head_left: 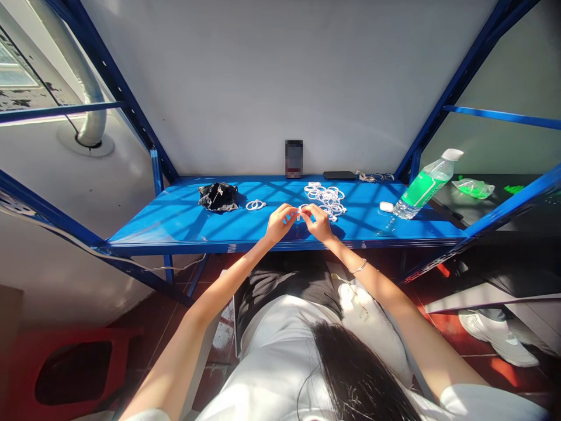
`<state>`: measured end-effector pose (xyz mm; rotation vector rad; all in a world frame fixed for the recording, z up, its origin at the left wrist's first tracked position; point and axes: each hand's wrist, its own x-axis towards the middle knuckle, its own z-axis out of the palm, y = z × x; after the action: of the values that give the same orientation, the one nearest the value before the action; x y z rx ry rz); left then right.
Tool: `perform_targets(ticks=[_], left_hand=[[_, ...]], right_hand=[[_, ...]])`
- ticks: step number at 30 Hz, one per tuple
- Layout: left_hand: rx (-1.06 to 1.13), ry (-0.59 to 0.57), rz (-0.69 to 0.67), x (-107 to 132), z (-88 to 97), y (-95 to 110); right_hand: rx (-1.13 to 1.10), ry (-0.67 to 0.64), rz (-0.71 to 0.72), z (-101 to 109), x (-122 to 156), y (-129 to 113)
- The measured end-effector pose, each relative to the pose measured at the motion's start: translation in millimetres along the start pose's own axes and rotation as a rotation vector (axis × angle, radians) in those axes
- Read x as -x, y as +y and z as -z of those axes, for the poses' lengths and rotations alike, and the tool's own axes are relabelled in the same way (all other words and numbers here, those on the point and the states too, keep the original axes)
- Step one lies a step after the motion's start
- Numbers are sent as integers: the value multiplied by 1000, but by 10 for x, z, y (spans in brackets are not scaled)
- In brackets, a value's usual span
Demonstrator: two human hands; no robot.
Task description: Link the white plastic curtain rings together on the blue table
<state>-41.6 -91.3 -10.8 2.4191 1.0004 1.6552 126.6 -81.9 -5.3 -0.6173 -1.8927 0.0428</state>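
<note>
Two hands (280, 222) (318, 222) pinch a white piece (299, 214); green bottle label (423, 188) illegible.

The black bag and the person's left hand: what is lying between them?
In the head view, a few white rings lie between the black bag and the left hand.

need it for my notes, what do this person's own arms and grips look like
The left arm and right arm are bare below short white fabric sleeves. A thin, silver-coloured bangle circles the right one near the wrist; none shows on the left. The left grip and right grip are bare hands without gloves.
</note>
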Motion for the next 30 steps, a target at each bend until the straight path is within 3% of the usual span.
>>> perform_targets(ticks=[30], left_hand=[[-57, 19, 1, 35, -13, -7]], right_hand=[[9, -43, -42, -1, 10, 9]])
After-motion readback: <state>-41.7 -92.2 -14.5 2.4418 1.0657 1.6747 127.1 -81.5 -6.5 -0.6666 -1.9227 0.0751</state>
